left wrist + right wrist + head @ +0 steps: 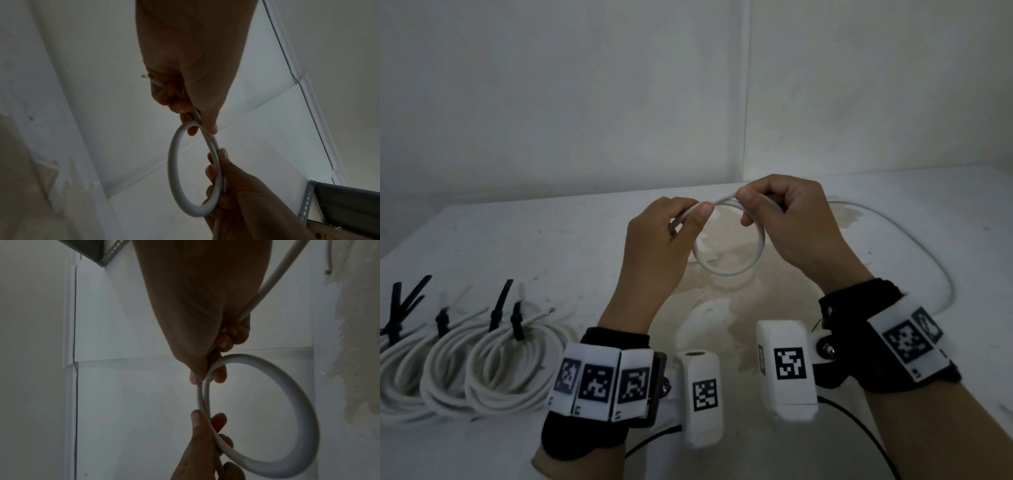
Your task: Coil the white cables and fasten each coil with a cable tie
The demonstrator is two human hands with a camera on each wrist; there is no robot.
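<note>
Both hands hold one white cable above the table. My left hand (pixel 695 214) pinches the stretch near the cable's bare-wire end between thumb and fingers. Close beside it, my right hand (pixel 748 207) grips the cable where it crosses itself. A single round loop (pixel 732 270) hangs below the two hands. The left wrist view has the loop (pixel 174 170) between my left hand (pixel 193 120) and my right hand (pixel 218 164). In the right wrist view the loop (pixel 298 402) curves off to the right of my right hand (pixel 207 374).
The cable's free length (pixel 928 246) trails in a wide arc over the right of the white table (pixel 551 240). Three finished coils (pixel 513 363) with black cable ties (pixel 498 305) lie at the near left. White walls stand close behind.
</note>
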